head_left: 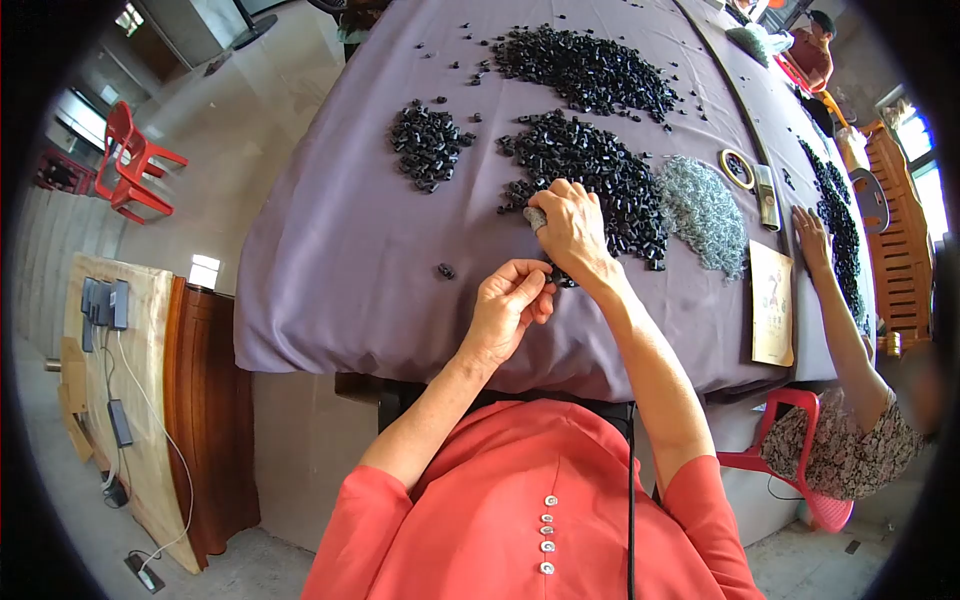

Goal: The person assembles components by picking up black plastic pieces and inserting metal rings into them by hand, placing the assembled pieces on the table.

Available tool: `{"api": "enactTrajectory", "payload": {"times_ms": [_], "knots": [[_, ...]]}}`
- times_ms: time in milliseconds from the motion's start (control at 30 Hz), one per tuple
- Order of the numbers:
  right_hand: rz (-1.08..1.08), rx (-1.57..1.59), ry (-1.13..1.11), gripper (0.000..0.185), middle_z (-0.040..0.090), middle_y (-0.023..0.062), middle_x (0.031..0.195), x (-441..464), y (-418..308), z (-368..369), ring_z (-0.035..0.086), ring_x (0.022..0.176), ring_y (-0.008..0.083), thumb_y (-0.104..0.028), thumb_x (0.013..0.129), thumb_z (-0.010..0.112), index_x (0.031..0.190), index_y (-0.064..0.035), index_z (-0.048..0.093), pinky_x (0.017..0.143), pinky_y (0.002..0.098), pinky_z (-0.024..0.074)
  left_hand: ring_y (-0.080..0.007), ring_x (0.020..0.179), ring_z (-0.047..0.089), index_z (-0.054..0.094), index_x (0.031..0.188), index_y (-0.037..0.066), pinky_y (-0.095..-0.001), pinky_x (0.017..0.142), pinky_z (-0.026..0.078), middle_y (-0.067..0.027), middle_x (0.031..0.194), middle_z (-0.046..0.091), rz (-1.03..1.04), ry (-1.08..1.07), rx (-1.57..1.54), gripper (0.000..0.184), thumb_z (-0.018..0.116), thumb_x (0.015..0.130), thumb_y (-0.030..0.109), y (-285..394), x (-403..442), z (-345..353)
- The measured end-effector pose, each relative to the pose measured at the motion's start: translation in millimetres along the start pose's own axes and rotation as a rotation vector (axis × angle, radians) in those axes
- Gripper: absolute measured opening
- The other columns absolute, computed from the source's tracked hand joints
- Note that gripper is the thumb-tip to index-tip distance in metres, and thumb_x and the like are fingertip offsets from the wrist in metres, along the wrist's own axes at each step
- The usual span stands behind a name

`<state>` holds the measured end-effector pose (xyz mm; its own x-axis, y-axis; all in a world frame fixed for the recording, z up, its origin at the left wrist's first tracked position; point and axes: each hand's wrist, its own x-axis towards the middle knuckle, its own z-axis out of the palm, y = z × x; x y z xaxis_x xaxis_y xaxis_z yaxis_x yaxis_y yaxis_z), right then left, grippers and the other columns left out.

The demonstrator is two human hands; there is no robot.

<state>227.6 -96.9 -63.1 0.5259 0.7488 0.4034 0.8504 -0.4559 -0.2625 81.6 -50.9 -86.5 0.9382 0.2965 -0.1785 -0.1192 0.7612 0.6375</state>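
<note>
My left hand (512, 305) is closed in a pinch near the table's front edge, with a small black plastic piece (550, 280) at the thumb and fingertip. Beyond it, my right hand (572, 230) curls over the near edge of a big pile of black plastic pieces (600, 170). One of its fingers wears a pale wrap (535, 217). The right fingertips are mostly hidden, so what they hold cannot be seen. A few loose black pieces lie just by my left fingertips. To the right of the pile is a heap of small silvery clear parts (705, 215).
More black pieces form a far pile (590, 70) and a smaller left pile (428, 145) on the purple cloth (340, 250). A tape roll (737, 169) and a tan booklet (771, 305) lie rightward. Another person's hand (812, 238) rests near the right-hand pile. A wooden cabinet (215, 400) stands left.
</note>
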Motion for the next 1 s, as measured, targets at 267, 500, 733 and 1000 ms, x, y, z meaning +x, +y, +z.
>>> {"api": "enactTrajectory", "payload": {"times_ms": [267,500,733,1000], "knots": [[-0.072,-0.038,-0.056,0.015,0.055,0.0071,0.083,4.8,-7.0,0.5,0.053,0.083,0.0248,-0.008,0.065,0.061,0.080,-0.0079,0.061,0.071,0.0392,0.0379,-0.0100,0.061,0.052,0.058,0.099,0.004,-0.0225,0.053,0.042,-0.0059,0.079,0.060,-0.003,-0.017,0.013,0.014,0.052,0.091,0.014,-0.9,1.5,-1.3],[-0.118,0.184,-0.028,0.014,0.056,0.0100,0.077,1.7,-0.8,-6.3,0.055,0.076,0.0297,-0.003,0.067,0.056,0.080,-0.0054,0.052,0.068,0.0404,0.0419,-0.0103,0.060,0.052,0.057,0.098,0.003,-0.0222,0.053,0.042,-0.0062,0.079,0.060,-0.007,0.008,0.022,0.013,0.054,0.090,0.013,0.0,0.6,-0.3],[0.393,0.706,-0.061,0.012,0.064,0.0070,0.077,-54.6,-12.8,-51.5,0.059,0.067,0.0111,-0.005,0.080,0.062,0.092,-0.0021,0.058,0.060,0.0263,0.0457,-0.0092,0.059,0.053,0.057,0.097,0.003,-0.0211,0.051,0.043,-0.0051,0.078,0.060,0.041,0.009,0.034,0.012,0.056,0.089,0.011,-3.2,1.8,1.4],[0.565,1.425,-0.074,0.006,0.061,0.0020,0.076,-98.5,-7.1,-39.2,0.050,0.064,0.0058,-0.004,0.084,0.060,0.089,-0.0006,0.059,0.060,0.0201,0.0424,-0.0030,0.053,0.048,0.056,0.090,0.004,-0.0173,0.046,0.039,0.0008,0.072,0.056,0.109,-0.005,0.434,0.006,0.053,0.090,0.009,-6.4,-5.8,12.7]]}}
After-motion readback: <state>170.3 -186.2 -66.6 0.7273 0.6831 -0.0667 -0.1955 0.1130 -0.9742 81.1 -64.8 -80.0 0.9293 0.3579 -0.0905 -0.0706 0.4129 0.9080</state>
